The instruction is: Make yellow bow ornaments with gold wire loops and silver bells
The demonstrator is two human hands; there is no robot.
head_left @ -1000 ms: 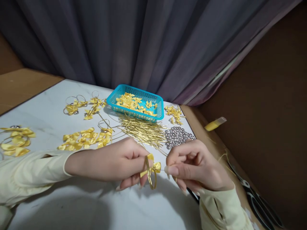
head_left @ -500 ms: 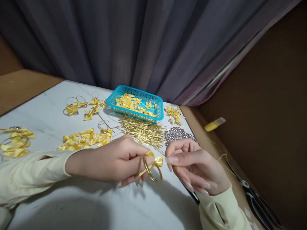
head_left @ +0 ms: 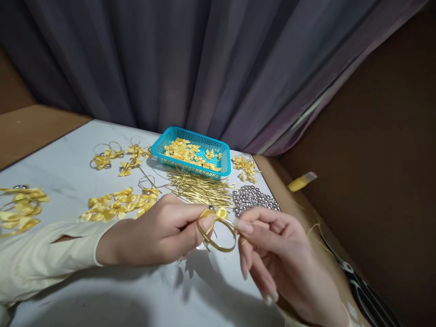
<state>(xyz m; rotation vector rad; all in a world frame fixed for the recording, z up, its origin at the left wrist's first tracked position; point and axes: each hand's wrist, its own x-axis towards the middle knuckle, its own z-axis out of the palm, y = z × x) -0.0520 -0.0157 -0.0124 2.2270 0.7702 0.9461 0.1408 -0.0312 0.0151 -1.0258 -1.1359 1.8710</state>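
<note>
The loop [head_left: 220, 248] has swung round: a second ago you held it on edge, a thin upright ring, and now it lies nearly flat between your hands, so its whole gold oval shows. The bow [head_left: 218, 213] has come up with it and sits on the far rim of the loop, just above your left fingertips.

Your left hand [head_left: 160, 236] stays clamped, thumb on top and fingers under, pinching the loop's left side where the bow is fixed. Its wrist lies low over the tabletop [head_left: 136, 290], sleeve stretched out to the left.

Your right hand [head_left: 275, 254] has opened up. Thumb and forefinger nip the loop's right side, while the other three fingers, curled in before, now hang loose and spread down toward you. So both hands hold the loop, clear of the tabletop, right in front of you.

Behind it lie the pins [head_left: 200, 190], the beads [head_left: 254, 200] just right of them, and the basket [head_left: 156, 148] further back. Loose bows [head_left: 112, 204] lie beyond your left wrist.
</note>
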